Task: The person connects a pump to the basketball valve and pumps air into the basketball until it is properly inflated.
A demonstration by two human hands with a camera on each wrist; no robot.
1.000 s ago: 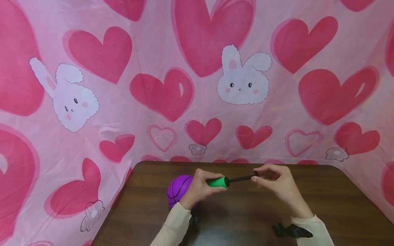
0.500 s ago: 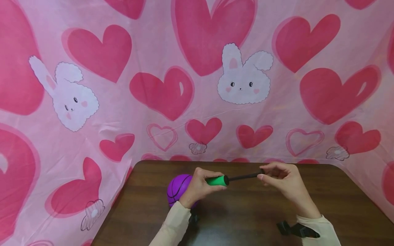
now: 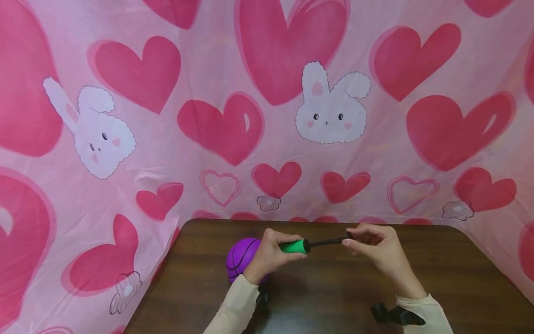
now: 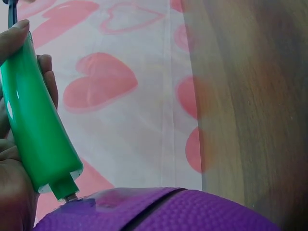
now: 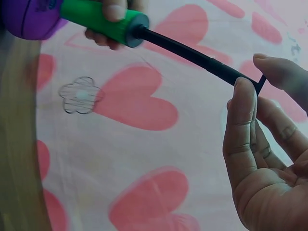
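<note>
A green hand pump [image 3: 295, 247] is held across the front of the body by both hands. My left hand [image 3: 267, 255] grips its barrel, thumb on one side and fingers on the other. From the barrel's right end the black plunger rod [image 5: 187, 54] sticks out, partly drawn. My right hand [image 3: 377, 241] pinches the black handle [image 5: 260, 85] at the rod's end between thumb and fingers. In the left wrist view, the pump's nozzle [image 4: 65, 186] meets the top of a purple toy basketball [image 4: 202, 211]. In the head view the left hand partly hides the ball.
A dark brown wooden table [image 3: 333, 297] with rounded far corners lies below the hands. Behind it hangs a pink cloth [image 3: 283, 144] printed with hearts and rabbits. Black wrist gear [image 3: 385, 314] shows at the right cuff.
My right hand drew the handle outward to the right, then came back left, so the exposed rod grew longer and then shorter. The left hand and the ball stayed nearly still.
</note>
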